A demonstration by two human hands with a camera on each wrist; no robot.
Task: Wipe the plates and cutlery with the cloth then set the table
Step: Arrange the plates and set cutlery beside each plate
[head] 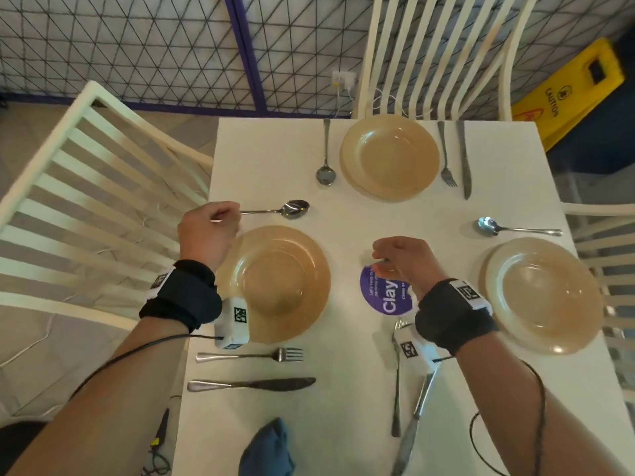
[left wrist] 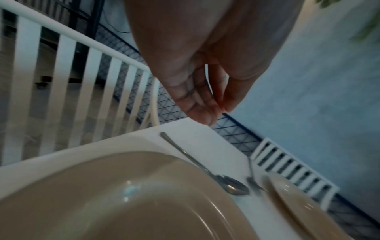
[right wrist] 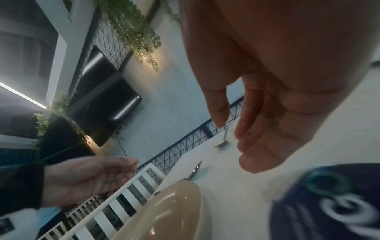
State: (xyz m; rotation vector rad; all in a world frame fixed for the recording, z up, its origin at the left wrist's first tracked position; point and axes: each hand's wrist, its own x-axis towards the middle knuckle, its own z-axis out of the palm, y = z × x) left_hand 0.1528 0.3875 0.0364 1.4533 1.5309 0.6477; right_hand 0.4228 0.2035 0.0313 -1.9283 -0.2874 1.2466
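1. Left hand [head: 209, 231]: raised above the left edge of the white table [head: 343, 214], back of the hand up, wrist bent down. The left wrist view shows the fingers [left wrist: 197, 104] loosely extended with the thumb close beside them; nothing is held. Hand is released.

2. Near spoon [head: 281, 210]: lies flat on the table just beyond the left plate [head: 278, 281], bowl pointing right. In the head view the handle end runs under the left hand; the left wrist view shows the handle clear of the fingers, not touched.

3. Right hand [head: 400, 264]: hovers over the table centre, above the upper edge of a round purple sticker [head: 386, 292]. The fingers [right wrist: 259, 146] hang relaxed and slightly bent, thumb apart; nothing is held. Hand is released.

4. Left setting: fork [head: 251, 355] and knife [head: 251, 384] lie parallel on the near side of the left plate, tips pointing right.

5. Far setting: far plate [head: 390, 156] with a spoon [head: 325, 156] to its left, and a fork [head: 446, 156] and knife [head: 464, 159] to its right.

6. Right setting: right plate [head: 543, 295] with a spoon [head: 512, 228] beyond it. A second fork [head: 397, 379] and knife [head: 414, 420] lie left of it, partly under the right wrist.

7. Cloth [head: 266, 450]: blue, bunched, at the near edge of the table, apart from both hands.

8. Both forearms carry black wrist straps with white camera units and cables.
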